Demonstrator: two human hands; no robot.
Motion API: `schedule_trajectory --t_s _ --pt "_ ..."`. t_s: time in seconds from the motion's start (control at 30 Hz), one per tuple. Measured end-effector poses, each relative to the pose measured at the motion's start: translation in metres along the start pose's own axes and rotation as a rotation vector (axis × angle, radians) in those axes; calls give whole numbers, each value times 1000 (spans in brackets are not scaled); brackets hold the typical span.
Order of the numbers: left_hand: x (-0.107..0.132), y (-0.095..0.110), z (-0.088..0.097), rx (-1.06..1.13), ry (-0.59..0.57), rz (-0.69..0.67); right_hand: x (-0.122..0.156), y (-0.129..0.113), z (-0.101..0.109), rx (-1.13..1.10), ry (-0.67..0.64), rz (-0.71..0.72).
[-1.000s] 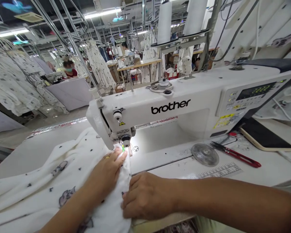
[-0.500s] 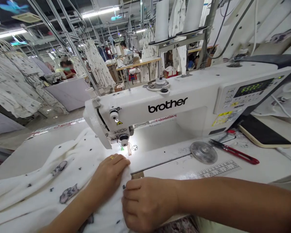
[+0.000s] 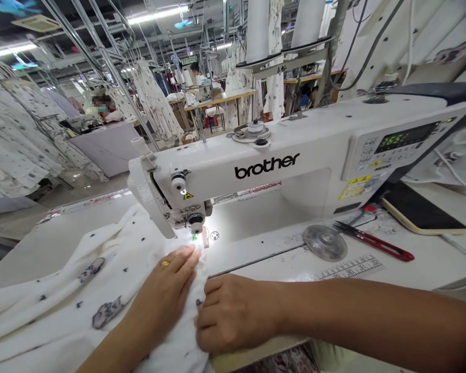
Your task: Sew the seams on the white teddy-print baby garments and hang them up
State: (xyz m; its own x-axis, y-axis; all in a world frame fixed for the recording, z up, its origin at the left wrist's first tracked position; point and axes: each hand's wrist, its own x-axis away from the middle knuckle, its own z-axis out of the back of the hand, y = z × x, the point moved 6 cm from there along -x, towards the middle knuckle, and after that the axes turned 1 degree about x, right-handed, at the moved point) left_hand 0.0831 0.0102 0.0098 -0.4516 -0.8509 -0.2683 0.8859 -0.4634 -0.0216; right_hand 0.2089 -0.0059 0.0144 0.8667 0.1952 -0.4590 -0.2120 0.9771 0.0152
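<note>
printed fabric pressed under left hand and right hand

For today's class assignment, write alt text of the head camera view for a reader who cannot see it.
A person's left hand, wearing a gold ring, and right hand rest on white printed fabric reaching under the head of a white Brother sewing machine. Garments hang behind.

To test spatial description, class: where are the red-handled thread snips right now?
In the head view, the red-handled thread snips lie on the white sewing table toward the right, just right of a round clear disc and lower left of a phone.
</note>
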Motion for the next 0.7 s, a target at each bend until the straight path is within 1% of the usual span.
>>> schedule_trajectory --t_s 0.13,0.23,0.37,0.47,0.53,0.63,0.7 --pt "-3 -6 -8 -18 -43 14 0 3 0 -23 -15 -23" --pt "-9 -14 -8 8 -84 47 -2 10 0 -12 -14 -62" --pt "-15 -25 -4 122 -121 79 -3 21 -4 -13 -25 -132" --pt "-17 -35 -4 220 -119 132 -2 27 -7 -31 5 -160" --pt "-19 -40 -5 236 -112 151 -1 31 -8 -51 26 -195" --pt "-22 -43 -6 203 -139 101 0 36 -10 -81 38 -225" --pt "-21 -40 -1 154 -124 41 0 36 -9 -68 22 -207"
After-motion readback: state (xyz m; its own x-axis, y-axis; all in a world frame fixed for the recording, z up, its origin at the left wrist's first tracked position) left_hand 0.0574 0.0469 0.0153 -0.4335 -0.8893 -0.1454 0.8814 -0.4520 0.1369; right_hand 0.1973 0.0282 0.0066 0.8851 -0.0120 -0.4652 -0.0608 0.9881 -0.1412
